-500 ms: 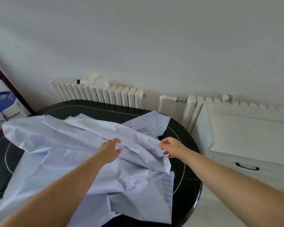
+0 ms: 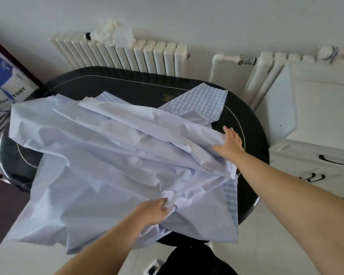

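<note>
A crumpled pale blue shirt (image 2: 99, 155) with checked blue lining lies spread over a black oval table (image 2: 127, 84) and hangs over its front edge. My left hand (image 2: 153, 210) grips a bunched fold of the shirt near the table's front edge. My right hand (image 2: 229, 143) holds a long fold of the shirt at the right side, thumb under the cloth, fingers stretched over it. A checked part of the shirt (image 2: 203, 102) sticks up at the back right.
White radiators (image 2: 147, 56) line the wall behind the table, with crumpled white cloth (image 2: 115, 35) on top. A white cabinet (image 2: 316, 120) with black handles stands at the right. A framed poster (image 2: 6, 84) leans at the left. A dark object (image 2: 189, 261) sits on the floor below.
My left hand has moved back toward me and now grips cloth near the front edge. My right hand has shifted along the fold at the right. The view has tilted downward.
</note>
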The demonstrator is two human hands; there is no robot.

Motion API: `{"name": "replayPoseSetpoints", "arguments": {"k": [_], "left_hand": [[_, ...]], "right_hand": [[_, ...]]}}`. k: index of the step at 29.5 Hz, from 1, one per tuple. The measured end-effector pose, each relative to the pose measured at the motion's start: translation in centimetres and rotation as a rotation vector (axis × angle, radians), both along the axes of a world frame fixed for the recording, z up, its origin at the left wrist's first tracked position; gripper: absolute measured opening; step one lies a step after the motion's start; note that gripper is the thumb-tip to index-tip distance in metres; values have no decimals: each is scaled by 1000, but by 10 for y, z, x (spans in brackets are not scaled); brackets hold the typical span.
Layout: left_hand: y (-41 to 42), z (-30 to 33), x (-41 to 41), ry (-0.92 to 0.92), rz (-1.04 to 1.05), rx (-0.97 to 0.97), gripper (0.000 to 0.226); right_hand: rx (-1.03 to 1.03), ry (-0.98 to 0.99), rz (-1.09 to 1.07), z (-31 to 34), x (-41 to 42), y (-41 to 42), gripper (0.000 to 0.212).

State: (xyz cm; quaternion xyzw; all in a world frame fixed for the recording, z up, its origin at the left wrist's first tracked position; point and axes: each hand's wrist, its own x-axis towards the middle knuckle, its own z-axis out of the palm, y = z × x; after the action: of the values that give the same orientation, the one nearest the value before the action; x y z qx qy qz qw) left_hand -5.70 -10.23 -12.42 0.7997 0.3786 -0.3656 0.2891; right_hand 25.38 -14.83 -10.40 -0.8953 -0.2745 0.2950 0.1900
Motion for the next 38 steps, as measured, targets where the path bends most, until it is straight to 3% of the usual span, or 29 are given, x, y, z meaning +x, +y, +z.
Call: {"name": "replayPoseSetpoints", "arguments": {"k": [3, 6, 8, 10, 11, 13, 16, 18, 20, 26, 28, 31, 34, 38], "left_hand": [[-11, 1, -2, 32, -82, -109, 55], [-18, 6, 2, -31, -100, -118, 51], [-17, 19, 16, -268, -74, 104, 39], [-10, 39, 37, -572, -99, 382, 45], [-4, 49, 50, -678, -168, 488, 59], [9, 67, 76, -696, -441, 587, 83], [28, 83, 109, -505, -813, 566, 62], [37, 91, 120, -312, -827, 464, 44], [37, 92, 123, -215, -758, 380, 28], [-4, 76, 117, -248, -710, 269, 31], [-8, 76, 118, -282, -714, 334, 34], [4, 82, 121, -313, -709, 561, 21], [27, 90, 115, -278, -615, 763, 30], [26, 104, 101, -377, -541, 851, 26]], "right_hand": [[-143, 130, 45, -6, 0, 0, 86], [-293, 19, 191, -2, -19, -13, 49], [-245, -112, 339, -1, -35, -26, 26], [-147, -200, 483, 8, -53, -41, 23], [-99, -245, 530, 14, -61, -49, 25], [38, -344, 598, 29, -76, -64, 25], [191, -454, 674, 45, -93, -88, 19], [253, -465, 598, 52, -98, -103, 22], [175, -375, 506, 62, -103, -115, 24], [-198, -376, 397, 50, -106, -168, 45], [-249, -445, 272, 42, -102, -186, 46], [-225, -496, 55, 40, -95, -201, 41], [-160, -517, -106, 45, -88, -204, 30], [-173, -464, -239, 57, -74, -217, 27]]}}
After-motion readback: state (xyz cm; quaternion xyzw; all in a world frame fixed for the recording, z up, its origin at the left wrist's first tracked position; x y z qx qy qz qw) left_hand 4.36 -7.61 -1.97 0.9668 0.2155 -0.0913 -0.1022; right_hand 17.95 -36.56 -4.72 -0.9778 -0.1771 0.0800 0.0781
